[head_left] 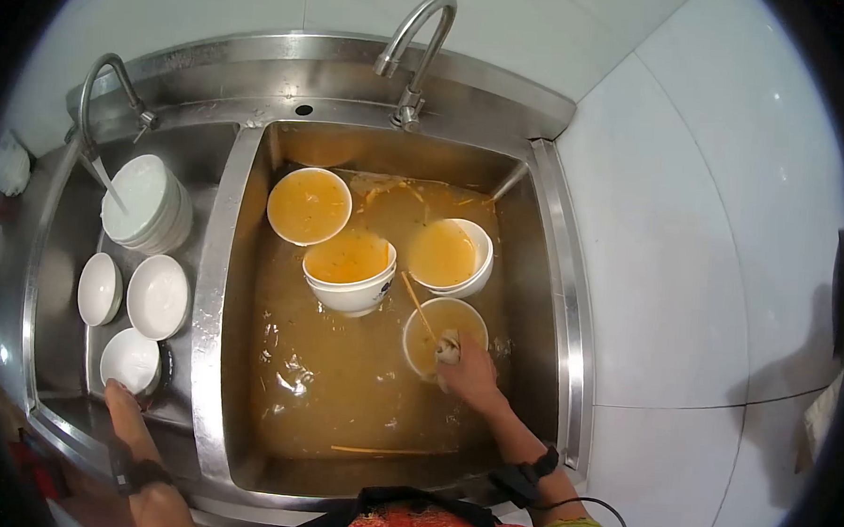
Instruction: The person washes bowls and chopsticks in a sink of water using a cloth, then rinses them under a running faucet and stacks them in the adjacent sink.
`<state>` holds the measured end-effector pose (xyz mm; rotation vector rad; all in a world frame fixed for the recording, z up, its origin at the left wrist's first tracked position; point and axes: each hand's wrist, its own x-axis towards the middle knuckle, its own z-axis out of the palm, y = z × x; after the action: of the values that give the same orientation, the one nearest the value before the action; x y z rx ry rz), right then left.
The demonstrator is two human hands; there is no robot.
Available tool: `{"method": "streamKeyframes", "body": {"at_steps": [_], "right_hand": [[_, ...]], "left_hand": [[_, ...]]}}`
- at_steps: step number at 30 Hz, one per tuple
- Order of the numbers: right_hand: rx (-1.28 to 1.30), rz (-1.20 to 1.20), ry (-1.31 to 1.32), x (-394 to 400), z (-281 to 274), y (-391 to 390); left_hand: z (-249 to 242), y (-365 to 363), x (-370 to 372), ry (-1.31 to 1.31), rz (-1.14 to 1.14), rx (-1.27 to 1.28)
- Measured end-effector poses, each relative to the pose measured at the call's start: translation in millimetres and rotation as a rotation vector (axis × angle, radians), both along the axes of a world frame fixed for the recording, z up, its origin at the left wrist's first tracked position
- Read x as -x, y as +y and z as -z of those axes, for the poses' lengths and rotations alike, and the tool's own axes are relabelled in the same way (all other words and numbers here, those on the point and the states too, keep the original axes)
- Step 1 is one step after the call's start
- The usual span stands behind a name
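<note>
Over the large basin (557,298), the right hand (470,371) is closed on a crumpled cloth (448,343), held above a partly submerged bowl (407,340). A chopstick (418,303) slants towards the cloth across that bowl's rim. The left hand (124,397) is well apart from the right, its fingertips touching the near edge of a white bowl (131,356) in the small basin (215,160); whether it grips cannot be told.

Two further white bowls, one narrow (100,289) and one wider (158,295), lie just beyond. Behind them stands a bowl stack (151,219), onto which the left tap (101,65) runs water.

The large basin holds cloudy brown water (341,387). In it sit a single bowl (272,216) and two nested sets, one central (347,298), one right (484,260), with orange liquid inside. A second chopstick (386,450) lies near the front wall. The right tap (422,39) rises behind.
</note>
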<state>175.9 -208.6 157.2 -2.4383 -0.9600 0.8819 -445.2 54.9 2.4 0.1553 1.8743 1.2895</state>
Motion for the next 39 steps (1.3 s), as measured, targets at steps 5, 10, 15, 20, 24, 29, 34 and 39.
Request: {"method": "streamKeyframes", "body": {"at_steps": [5, 10, 15, 20, 24, 29, 34, 39], "right_hand": [[-0.153, -0.164, -0.384, -15, 22, 10], [0.112, -0.102, -0.059, -46, 2, 16], [-0.069, -0.204, -0.102, -51, 13, 24], [0.202, -0.303, -0.023, -67, 83, 30], [0.153, -0.419, -0.033, -52, 64, 25], [0.057, -0.514, -0.120, -53, 48, 8], [-0.331, -0.724, -0.373, -27, 33, 17], [-0.204, -0.699, -0.432, -46, 70, 4]], "left_hand": [[-3, 10, 29, 0.195, -0.003, 0.058], [-79, 41, -56, 0.802, 0.466, -0.473], [-222, -65, -351, 0.752, 1.106, -0.927], [-146, -124, -494, 1.066, 1.772, -1.127], [-77, -141, -540, 1.402, 1.778, -1.298], [-80, -138, -531, 1.349, 2.339, -0.897], [-115, -138, -504, 0.996, 2.361, -0.647], [-118, -132, -440, 0.849, 2.252, -0.487]]}}
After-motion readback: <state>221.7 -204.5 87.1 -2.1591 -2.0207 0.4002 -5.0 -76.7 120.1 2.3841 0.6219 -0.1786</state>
